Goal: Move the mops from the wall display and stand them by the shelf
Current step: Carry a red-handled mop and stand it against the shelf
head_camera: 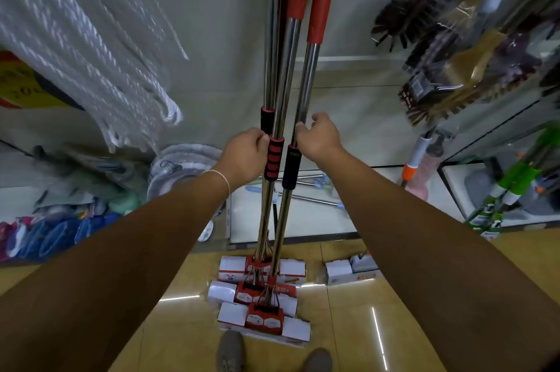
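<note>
Here your three mops [280, 117] stand upright together on the yellow floor [348, 326], their packaged heads stacked just in front of your shoes [230, 352]. Your left hand [245, 156] curls its fingers round the left-side poles at the red-and-black foam grip [274, 159]. Your right hand [318, 137], just right of that grip, pinches the rightmost steel pole above its black sleeve [291, 167]. Brushes [454, 68] hang well right of the mops
</note>
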A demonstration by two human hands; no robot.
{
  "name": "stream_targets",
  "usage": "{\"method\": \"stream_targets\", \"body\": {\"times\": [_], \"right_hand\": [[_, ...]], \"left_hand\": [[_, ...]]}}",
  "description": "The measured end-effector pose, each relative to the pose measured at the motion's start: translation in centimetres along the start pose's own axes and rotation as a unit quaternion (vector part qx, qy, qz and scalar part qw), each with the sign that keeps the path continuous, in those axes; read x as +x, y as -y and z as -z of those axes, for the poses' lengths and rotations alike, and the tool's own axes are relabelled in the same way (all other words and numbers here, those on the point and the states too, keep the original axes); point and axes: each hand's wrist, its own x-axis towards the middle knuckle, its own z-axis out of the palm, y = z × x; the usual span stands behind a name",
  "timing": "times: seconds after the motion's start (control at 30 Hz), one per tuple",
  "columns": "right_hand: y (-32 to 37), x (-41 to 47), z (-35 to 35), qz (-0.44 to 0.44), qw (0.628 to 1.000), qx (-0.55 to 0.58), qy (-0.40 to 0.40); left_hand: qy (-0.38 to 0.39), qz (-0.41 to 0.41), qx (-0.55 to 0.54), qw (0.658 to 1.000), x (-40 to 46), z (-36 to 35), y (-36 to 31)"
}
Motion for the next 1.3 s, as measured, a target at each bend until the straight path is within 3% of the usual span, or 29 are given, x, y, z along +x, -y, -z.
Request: {"method": "stream_targets", "body": {"times": [0.17,0.27,0.47,0.73,1.17,1.3], "right_hand": [[-0.3,1.0,-0.7,-0.003,0.995,0.078,0.062],[-0.4,1.4,-0.9,0.002,0.992,0.112,0.058],[-1.5,0.2,-0.6,0.03,0.997,0.066,0.04],[-2.1,-4.7,1.6,0.076,0.995,0.032,0.052],[-3.9,-16.0,4.2,0.116,0.991,-0.01,0.069],[-4.3,-19.1,4.5,0.117,0.992,-0.017,0.05]], "left_hand": [[0.001,-0.005,0.004,1.0,0.6,-1.2,-0.5],[0.002,-0.013,0.007,1.0,0.8,-1.8,-0.7],[0.042,0.019,0.031,0.998,0.3,-2.3,-1.4],[0.169,0.063,0.056,0.982,-3.3,-2.9,-3.6],[0.143,0.062,-0.045,0.987,-13.8,-4.1,-5.8],[0.167,0.039,-0.088,0.981,-16.0,-3.3,-5.8]]}}
